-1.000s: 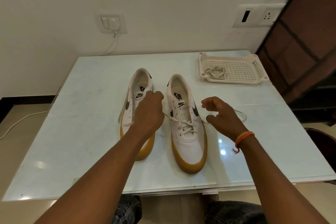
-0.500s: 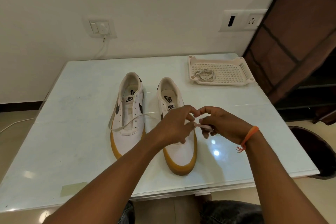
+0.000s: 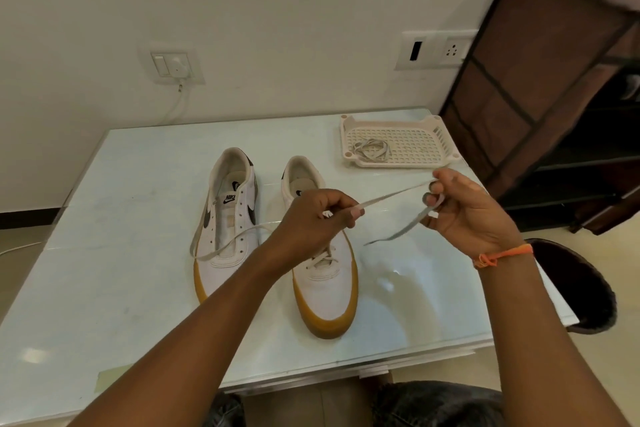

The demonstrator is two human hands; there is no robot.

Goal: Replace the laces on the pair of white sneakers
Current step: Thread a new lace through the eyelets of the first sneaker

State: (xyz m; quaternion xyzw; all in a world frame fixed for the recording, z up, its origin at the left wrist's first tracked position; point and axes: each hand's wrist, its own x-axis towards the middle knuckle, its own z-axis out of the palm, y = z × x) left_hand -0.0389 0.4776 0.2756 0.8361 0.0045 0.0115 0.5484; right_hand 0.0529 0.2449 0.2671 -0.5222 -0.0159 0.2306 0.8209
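A flat off-white lace [image 3: 391, 196] is stretching taut above the right sneaker [image 3: 320, 263], the left hand [image 3: 311, 218] pinching one end, the right hand [image 3: 464, 215] gripping a loop whose tail is dangling. Hard pulling is risking dragging that sneaker, its lower eyelets laced. Left of it, the left sneaker [image 3: 228, 218] is lying almost unlaced, while the tray [image 3: 429, 146] beyond is holding a coiled lace [image 3: 370, 149].

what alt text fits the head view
Both hands, left and right, pinch a lace taut above the right of two sneakers on a table. A tray behind holds another lace.
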